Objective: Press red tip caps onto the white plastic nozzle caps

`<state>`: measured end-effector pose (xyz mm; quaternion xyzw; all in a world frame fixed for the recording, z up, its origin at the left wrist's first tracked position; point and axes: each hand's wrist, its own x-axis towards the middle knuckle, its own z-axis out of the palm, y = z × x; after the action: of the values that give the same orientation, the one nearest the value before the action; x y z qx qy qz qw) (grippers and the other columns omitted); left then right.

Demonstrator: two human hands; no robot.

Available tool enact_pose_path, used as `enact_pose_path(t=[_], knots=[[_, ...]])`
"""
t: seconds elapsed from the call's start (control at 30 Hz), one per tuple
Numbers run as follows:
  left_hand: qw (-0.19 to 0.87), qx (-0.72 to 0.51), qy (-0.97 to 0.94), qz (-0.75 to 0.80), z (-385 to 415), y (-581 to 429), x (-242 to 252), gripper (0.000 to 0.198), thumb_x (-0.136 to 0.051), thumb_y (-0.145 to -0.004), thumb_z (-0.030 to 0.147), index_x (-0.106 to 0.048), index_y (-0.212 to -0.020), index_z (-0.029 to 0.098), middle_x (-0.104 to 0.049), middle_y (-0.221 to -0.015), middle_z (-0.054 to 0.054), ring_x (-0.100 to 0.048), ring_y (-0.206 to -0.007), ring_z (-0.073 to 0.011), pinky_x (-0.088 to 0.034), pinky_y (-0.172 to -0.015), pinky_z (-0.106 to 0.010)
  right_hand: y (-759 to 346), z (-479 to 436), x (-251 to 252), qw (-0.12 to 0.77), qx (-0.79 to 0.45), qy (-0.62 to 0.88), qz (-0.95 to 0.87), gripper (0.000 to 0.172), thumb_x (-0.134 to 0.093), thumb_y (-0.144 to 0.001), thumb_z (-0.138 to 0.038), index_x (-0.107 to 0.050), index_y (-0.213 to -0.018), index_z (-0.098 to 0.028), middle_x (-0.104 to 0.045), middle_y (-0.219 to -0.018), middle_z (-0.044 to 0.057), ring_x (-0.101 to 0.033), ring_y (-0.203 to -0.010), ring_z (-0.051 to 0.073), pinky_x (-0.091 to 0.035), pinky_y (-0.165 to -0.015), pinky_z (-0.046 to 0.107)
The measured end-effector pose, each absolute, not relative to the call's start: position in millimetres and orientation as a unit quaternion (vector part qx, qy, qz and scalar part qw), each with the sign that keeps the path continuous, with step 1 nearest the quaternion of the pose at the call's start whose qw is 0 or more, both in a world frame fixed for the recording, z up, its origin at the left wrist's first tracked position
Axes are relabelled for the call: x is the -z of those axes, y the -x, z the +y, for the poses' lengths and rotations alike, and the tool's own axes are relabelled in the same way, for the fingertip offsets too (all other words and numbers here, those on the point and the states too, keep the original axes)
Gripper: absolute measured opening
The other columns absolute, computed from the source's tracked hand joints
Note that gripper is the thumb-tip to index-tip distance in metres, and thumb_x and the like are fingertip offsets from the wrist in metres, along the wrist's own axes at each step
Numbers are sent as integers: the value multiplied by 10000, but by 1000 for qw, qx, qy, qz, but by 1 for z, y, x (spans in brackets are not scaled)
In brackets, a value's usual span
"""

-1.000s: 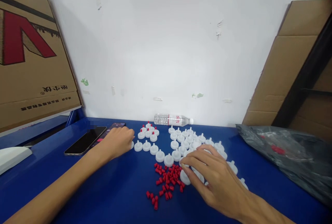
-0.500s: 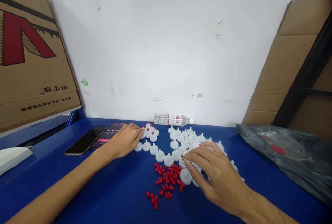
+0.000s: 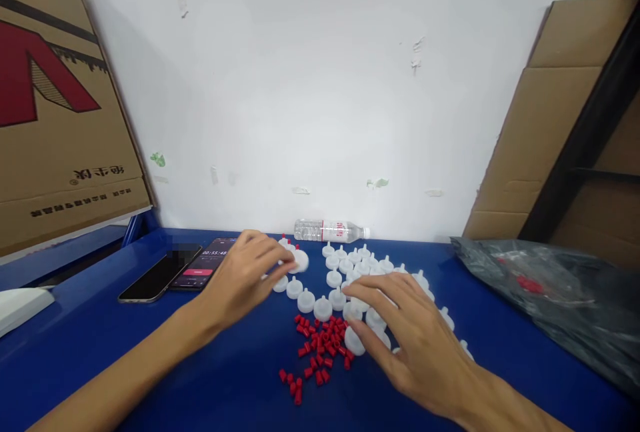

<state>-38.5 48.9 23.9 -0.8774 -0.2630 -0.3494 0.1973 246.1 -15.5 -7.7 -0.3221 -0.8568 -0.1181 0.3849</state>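
Note:
My left hand [image 3: 245, 277] is raised a little above the blue table [image 3: 225, 379] and pinches a white cap [image 3: 300, 260] between thumb and fingers. Behind it stands a small group of white caps with red tips [image 3: 286, 243]. My right hand [image 3: 410, 339] lies over the spread of plain white caps [image 3: 350, 272], fingers spread and resting on them. A heap of small red plugs [image 3: 323, 345] lies between the two hands, with a few strays at the front.
Two phones [image 3: 175, 271] lie at the left, one with its screen lit. A water bottle [image 3: 330, 230] lies by the wall. A dark plastic bag [image 3: 545, 299] sits at the right, with cardboard boxes [image 3: 55, 119] at both sides.
My left hand has moved right from beside the phones to the capped group and lifted a white cap. My right hand has shifted slightly over the white caps.

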Motion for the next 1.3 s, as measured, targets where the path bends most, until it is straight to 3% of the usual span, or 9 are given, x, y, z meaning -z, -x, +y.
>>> enact_pose_path(t=[0.13,0.33,0.47,0.57,0.7,0.87,1.03,1.17,1.3], knots=[[179,384,898,-123,11,9,-17,59,-617,-1029,177,-639,-975,169,-711,-799,3,-628,-733,-133,-435,-821,-343,-240,-20,10,381,128,326,-855,497,-647,-991,-356,-486,-1433,-195,-661,-1286,113,-615,-1163,264,-439,-995,431],[188,387,900,-67,-6,-4,-11,78,-592,-1024,160,-645,-971,138,-702,-810,-39,-620,-747,-167,-440,-701,-330,-234,-25,11,407,95,240,-876,191,-651,-959,-252,-598,-1129,-186,-699,-874,19,-617,-728,178,-485,-901,400],[212,337,909,-122,-1,-5,-6,148,-558,-1060,258,-620,-979,151,-679,-857,-48,-563,-732,-168,-409,-691,-336,-234,-26,8,402,91,239,-879,129,-618,-985,-313,-596,-1038,-198,-673,-812,11,-613,-699,180,-492,-888,402],[190,278,931,-139,0,-6,-4,131,-475,-1047,156,-585,-977,160,-631,-813,-30,-505,-706,-172,-379,-678,-345,-233,-23,8,378,106,241,-888,153,-596,-1010,-356,-600,-983,-205,-666,-791,5,-620,-692,175,-481,-908,404],[75,273,944,-170,4,2,-13,233,-358,-972,67,-468,-810,194,-539,-705,-5,-442,-670,-175,-367,-693,-348,-243,-13,5,363,212,217,-881,173,-565,-1027,-262,-620,-1130,-135,-705,-840,36,-643,-744,183,-445,-952,418],[0,277,929,-246,14,13,-25,301,-344,-1067,163,-458,-791,196,-528,-750,-8,-429,-727,-188,-368,-732,-350,-264,3,-3,375,272,266,-845,247,-626,-1003,-200,-613,-1233,-111,-730,-898,53,-645,-752,178,-445,-916,422],[-4,173,951,-258,15,7,-12,165,-464,-1052,168,-624,-1073,203,-616,-961,-49,-500,-896,-221,-421,-819,-368,-262,4,2,363,238,267,-860,245,-636,-1011,-281,-620,-1209,-138,-734,-952,59,-671,-807,200,-437,-936,442],[-15,212,942,-261,11,5,-8,306,-438,-1038,114,-593,-1281,218,-619,-1163,-86,-520,-1051,-238,-455,-911,-386,-252,-2,7,351,237,259,-868,255,-589,-1026,-224,-608,-1261,-128,-736,-983,55,-671,-841,195,-414,-975,430],[-36,272,937,-218,3,1,-10,301,-479,-1040,156,-565,-1326,201,-651,-1125,-84,-557,-986,-220,-478,-882,-383,-249,-5,9,356,235,260,-866,270,-557,-1029,-199,-609,-1280,-117,-726,-936,52,-664,-819,193,-424,-969,426]])
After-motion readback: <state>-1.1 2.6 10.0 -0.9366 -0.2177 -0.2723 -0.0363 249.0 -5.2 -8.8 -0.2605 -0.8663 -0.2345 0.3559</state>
